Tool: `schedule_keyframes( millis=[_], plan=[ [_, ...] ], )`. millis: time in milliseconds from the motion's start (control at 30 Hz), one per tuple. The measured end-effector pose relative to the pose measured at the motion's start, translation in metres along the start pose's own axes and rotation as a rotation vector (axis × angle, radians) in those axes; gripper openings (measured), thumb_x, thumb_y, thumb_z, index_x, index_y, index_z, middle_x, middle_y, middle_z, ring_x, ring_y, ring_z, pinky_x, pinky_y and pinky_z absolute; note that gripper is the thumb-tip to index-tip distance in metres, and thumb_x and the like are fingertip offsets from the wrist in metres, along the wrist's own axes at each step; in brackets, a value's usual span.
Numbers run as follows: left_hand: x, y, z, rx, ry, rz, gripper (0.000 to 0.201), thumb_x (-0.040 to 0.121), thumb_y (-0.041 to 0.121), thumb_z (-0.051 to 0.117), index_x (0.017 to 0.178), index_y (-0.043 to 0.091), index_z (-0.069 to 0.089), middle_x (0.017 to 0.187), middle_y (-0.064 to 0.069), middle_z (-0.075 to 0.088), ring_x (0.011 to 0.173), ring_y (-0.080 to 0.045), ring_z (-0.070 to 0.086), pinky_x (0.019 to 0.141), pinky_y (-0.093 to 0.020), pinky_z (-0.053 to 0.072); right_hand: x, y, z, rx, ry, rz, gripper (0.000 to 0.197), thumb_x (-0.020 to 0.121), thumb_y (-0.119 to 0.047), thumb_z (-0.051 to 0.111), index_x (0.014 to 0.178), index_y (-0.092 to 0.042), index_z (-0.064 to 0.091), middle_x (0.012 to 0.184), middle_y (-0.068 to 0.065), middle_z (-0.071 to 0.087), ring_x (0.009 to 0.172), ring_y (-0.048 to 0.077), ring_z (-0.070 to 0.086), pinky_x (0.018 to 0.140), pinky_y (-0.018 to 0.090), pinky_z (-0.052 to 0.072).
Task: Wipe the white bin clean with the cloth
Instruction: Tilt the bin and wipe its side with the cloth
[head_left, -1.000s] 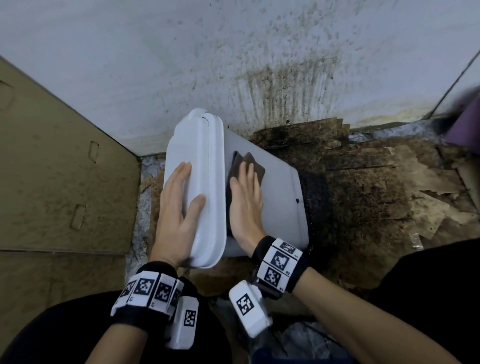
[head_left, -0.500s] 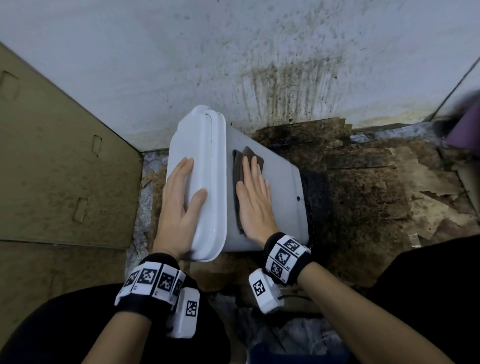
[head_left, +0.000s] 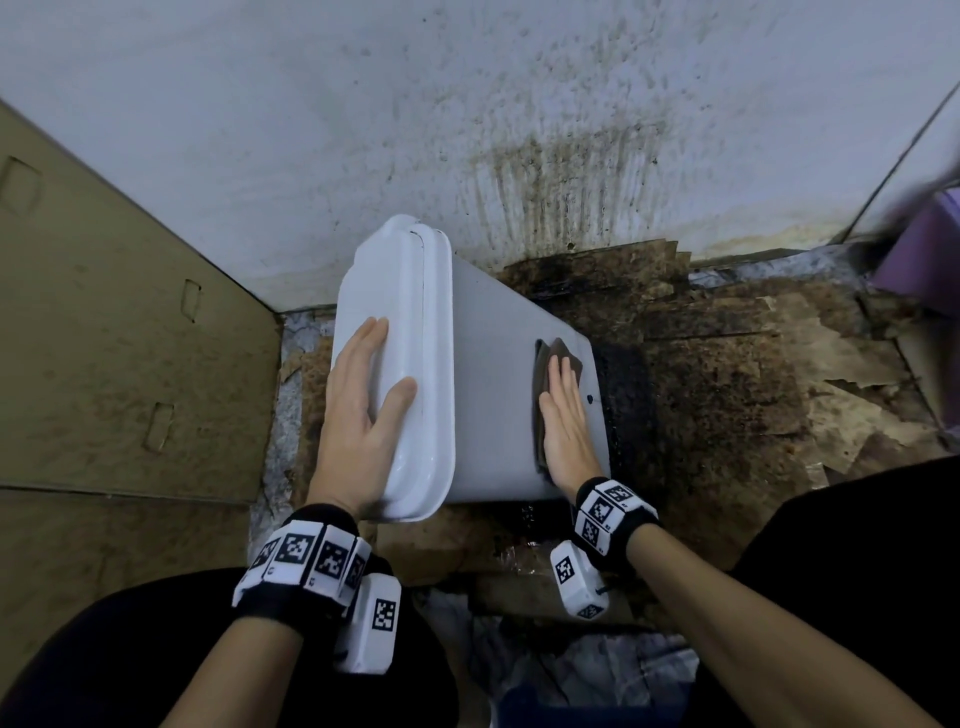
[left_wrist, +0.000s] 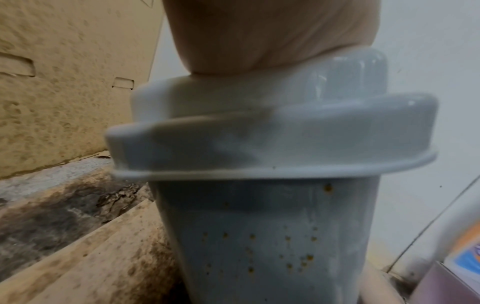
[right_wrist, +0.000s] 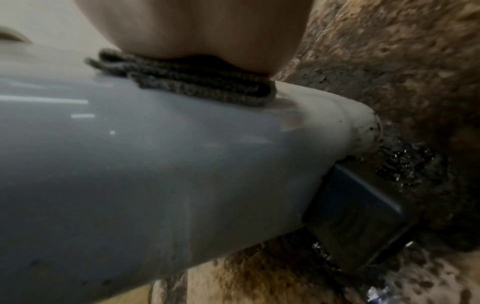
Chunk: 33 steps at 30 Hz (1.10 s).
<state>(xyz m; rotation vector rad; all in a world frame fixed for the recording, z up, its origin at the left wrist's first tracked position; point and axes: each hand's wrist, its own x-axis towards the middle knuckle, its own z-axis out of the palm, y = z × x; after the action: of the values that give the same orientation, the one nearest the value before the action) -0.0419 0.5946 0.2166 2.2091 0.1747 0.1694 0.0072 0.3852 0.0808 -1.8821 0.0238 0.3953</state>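
Wall (head_left: 260, 130): I see white plaster across the far side, streaked dark just beyond the bin; it closes off all far movement.

Cardboard panel (head_left: 104, 364): tan, standing on the left and meeting the wall at a corner just beside the bin's lid end. Only a narrow strip of floor lies between it and the bin.

Floor (head_left: 727, 389): torn, stained board sheets, darkest and wet-looking against the bin's base; the widest room lies to the right.

White bin (head_left: 493, 364): tipped on its side, lid end left, base end right, its long side facing up. The far lid corner sits close to the wall. In my left wrist view, brown specks dot the wall of the body below the lid flange. A dark pedal (right_wrist: 355, 222) juts from the base edge.

Lid (head_left: 395, 291): white, rounded rim overhanging the body on the near and far sides.

Left hand (head_left: 363, 410): mine, flat on the lid face, fingers straight, thumb spread toward the rim; it presses, grips nothing.

Right hand (head_left: 563, 421): mine, flat with fingers together, pressing the cloth onto the bin's upper side near the base edge, well apart from the left.

Cloth (head_left: 558, 353): dark grey, folded in layers, its far end showing beyond my fingertips, just short of the bin's rounded base edge.
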Motion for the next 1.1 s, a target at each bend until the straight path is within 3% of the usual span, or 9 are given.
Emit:
schedule_keyframes(
  millis=[167,367,433,567,700,867,1000,1100],
  plan=[
    [0.0,0.002,0.001,0.009,0.0,0.0,0.058,0.098,0.051,0.046,0.153,0.044,0.031,0.166,0.013,0.03,0.154,-0.002,0.023,0.129,-0.041,0.021,-0.014,-0.016,0.012,-0.014,0.019,-0.008,0.058,0.104,-0.037,0.012,0.16,-0.032,-0.003,0.167,-0.013,-0.013,0.151,-0.003,-0.012,0.127,0.039,-0.003],
    [0.001,0.004,0.002,0.042,0.01,0.018,0.062,0.099,0.05,0.044,0.158,0.034,0.032,0.166,0.01,0.03,0.154,-0.004,0.024,0.129,-0.039,0.021,-0.056,-0.055,0.037,0.032,0.072,-0.195,0.063,0.098,-0.048,0.005,0.159,-0.035,0.008,0.169,-0.015,0.002,0.152,-0.007,-0.004,0.123,0.026,-0.002],
    [0.0,0.006,0.003,0.044,0.007,0.018,0.061,0.099,0.048,0.045,0.157,0.037,0.031,0.166,0.01,0.031,0.154,-0.004,0.025,0.129,-0.037,0.021,-0.064,-0.06,0.041,0.047,0.09,-0.246,0.062,0.101,-0.046,0.007,0.16,-0.031,0.013,0.169,-0.014,0.006,0.153,-0.004,-0.001,0.124,0.026,-0.001],
    [-0.001,0.01,0.005,0.06,0.003,0.022,0.057,0.102,0.041,0.048,0.156,0.04,0.029,0.166,0.009,0.03,0.153,-0.004,0.024,0.125,-0.018,0.018,-0.065,-0.048,0.035,-0.06,0.105,-0.338,0.056,0.107,-0.035,0.017,0.162,-0.024,0.014,0.17,-0.011,0.008,0.156,0.004,0.004,0.125,0.031,0.004],
    [-0.001,0.009,0.003,0.07,0.003,0.017,0.059,0.102,0.04,0.048,0.158,0.035,0.03,0.166,0.01,0.03,0.154,-0.005,0.024,0.127,-0.026,0.019,-0.059,-0.026,0.023,-0.111,0.057,-0.395,0.056,0.107,-0.026,0.024,0.162,-0.025,0.012,0.17,-0.012,0.006,0.156,0.007,0.006,0.126,0.033,0.007],
    [-0.002,0.009,0.001,0.051,0.0,-0.014,0.058,0.101,0.041,0.048,0.156,0.04,0.029,0.166,0.012,0.029,0.154,-0.005,0.024,0.129,-0.041,0.02,-0.049,0.018,0.017,-0.093,0.117,-0.269,0.057,0.107,-0.034,0.018,0.162,-0.023,0.012,0.17,-0.009,0.006,0.156,0.006,0.004,0.127,0.034,0.008],
    [-0.003,0.01,0.001,0.053,-0.001,-0.011,0.058,0.1,0.043,0.048,0.156,0.041,0.03,0.166,0.012,0.03,0.154,-0.004,0.024,0.129,-0.039,0.019,-0.042,0.052,0.008,-0.025,0.148,-0.009,0.059,0.103,-0.042,0.014,0.161,-0.03,0.007,0.169,-0.01,-0.004,0.154,0.001,-0.004,0.128,0.039,0.004],
    [-0.002,0.012,0.002,0.045,-0.001,-0.013,0.06,0.1,0.043,0.048,0.158,0.037,0.031,0.166,0.012,0.03,0.153,-0.003,0.024,0.128,-0.035,0.02,-0.039,0.053,0.003,0.064,0.148,0.137,0.055,0.108,-0.03,0.021,0.161,-0.03,0.006,0.17,-0.008,-0.004,0.155,0.004,-0.004,0.127,0.035,-0.002]
  ],
)
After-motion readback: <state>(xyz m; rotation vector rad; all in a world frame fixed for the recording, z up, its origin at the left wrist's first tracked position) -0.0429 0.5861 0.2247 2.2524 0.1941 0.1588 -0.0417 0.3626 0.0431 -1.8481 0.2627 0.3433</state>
